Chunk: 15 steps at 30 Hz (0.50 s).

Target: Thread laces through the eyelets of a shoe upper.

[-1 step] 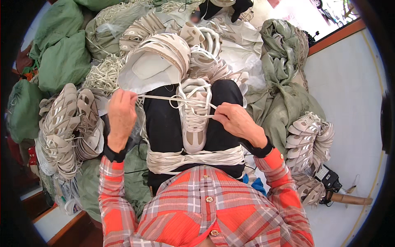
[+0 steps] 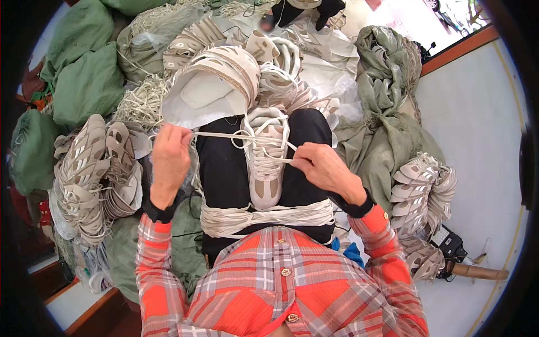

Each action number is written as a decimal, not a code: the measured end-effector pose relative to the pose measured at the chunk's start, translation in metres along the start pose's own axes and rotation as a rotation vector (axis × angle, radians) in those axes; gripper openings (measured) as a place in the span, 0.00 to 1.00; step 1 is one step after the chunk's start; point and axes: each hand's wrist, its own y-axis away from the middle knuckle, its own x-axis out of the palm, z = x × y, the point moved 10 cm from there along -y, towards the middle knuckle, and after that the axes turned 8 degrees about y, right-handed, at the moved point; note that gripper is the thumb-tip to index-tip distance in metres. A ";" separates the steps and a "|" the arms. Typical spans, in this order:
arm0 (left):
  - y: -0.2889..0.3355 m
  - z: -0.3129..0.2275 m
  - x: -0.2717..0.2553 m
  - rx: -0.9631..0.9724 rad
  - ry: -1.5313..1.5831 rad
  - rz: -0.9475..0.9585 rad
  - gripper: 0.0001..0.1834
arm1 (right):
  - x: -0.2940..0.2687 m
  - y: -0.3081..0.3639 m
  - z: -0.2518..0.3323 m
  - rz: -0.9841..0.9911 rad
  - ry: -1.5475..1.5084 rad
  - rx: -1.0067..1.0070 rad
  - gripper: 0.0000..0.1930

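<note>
Beige-and-white lace-up shoe (image 2: pixel 266 168) lies between my black-trousered thighs (image 2: pixel 222 171), toe toward six o'clock. Flat cream lace (image 2: pixel 216 135) seems through most rows; a loop at ten o'clock remains slack, nothing knotted. My left hand (image 2: pixel 170 162) pinches lace at nine, my right hand (image 2: pixel 327 169) at three.

Beyond the shoe upper (image 2: pixel 267 182), another person (image 2: pixel 287 12) is cut off; left of the upper, the left hand (image 2: pixel 170 160) hides the pinched lace (image 2: pixel 222 134)

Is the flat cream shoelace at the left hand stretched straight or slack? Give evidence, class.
Stretched straight: the flat cream shoelace runs without sagging from the left hand to the beige-and-white laced shoe.
</note>
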 end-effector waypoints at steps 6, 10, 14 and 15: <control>-0.016 -0.066 0.033 -0.116 0.532 0.333 0.03 | -0.006 0.007 0.012 -0.046 -0.127 0.215 0.09; -0.035 -0.093 0.082 -0.132 0.787 0.574 0.03 | 0.003 -0.006 0.034 -0.176 0.046 -0.035 0.07; -0.048 -0.061 0.137 0.124 0.312 0.246 0.11 | -0.001 -0.002 0.053 -0.244 0.154 -0.204 0.05; -0.044 -0.061 0.164 0.116 0.138 0.412 0.12 | -0.003 -0.001 0.053 -0.252 0.160 -0.200 0.05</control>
